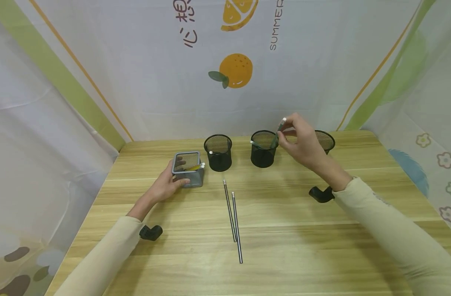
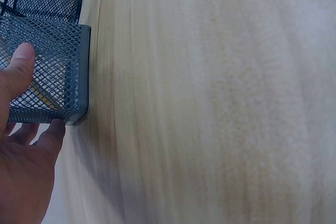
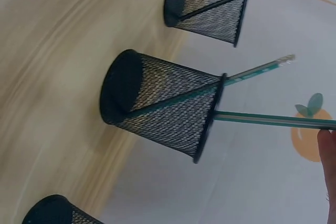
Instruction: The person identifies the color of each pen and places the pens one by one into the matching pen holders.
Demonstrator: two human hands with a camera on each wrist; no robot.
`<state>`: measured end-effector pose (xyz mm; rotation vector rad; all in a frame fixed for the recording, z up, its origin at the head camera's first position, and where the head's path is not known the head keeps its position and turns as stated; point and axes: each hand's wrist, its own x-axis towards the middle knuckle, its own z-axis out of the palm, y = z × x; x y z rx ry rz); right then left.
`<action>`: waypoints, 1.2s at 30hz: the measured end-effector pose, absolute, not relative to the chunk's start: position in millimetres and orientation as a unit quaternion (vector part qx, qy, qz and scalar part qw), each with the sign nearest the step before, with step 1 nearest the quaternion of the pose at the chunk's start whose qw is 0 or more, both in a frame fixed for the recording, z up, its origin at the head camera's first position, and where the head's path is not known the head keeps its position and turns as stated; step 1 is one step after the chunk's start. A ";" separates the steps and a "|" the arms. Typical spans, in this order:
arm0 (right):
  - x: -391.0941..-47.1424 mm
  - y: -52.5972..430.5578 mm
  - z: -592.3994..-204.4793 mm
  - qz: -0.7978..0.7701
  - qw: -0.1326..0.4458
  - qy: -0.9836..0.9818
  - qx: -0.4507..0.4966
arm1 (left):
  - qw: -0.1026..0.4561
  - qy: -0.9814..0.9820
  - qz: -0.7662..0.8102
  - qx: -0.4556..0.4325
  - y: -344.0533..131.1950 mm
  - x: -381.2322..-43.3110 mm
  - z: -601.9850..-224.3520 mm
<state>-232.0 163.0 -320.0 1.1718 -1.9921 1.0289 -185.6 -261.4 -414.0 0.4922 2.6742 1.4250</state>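
Note:
At the left, my left hand [image 1: 164,187] holds a grey square mesh pen holder [image 1: 193,181], with yellow pencils leaning inside it. In the left wrist view the thumb lies across the mesh side of the holder [image 2: 47,40] and the fingers are around its far side. My right hand [image 1: 303,142] pinches a green pencil [image 1: 280,126] near its white eraser end. Its lower end reaches the mouth of a round black mesh cup [image 1: 262,158], as the right wrist view also shows. Another green pencil [image 3: 252,73] leans in that same cup.
A second round black cup [image 1: 220,161] holds a dark pencil. Behind the right hand stands a third round cup [image 1: 325,141], partly hidden. Two dark pencils [image 1: 230,211] lie on the wooden table [image 1: 284,246]. A printed curtain [image 1: 155,82] hangs behind.

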 end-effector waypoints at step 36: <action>-236.9 149.9 -370.3 0.330 0.217 -0.820 0.415 | 0.041 0.861 0.481 0.158 -261.7 -186.2 -415.0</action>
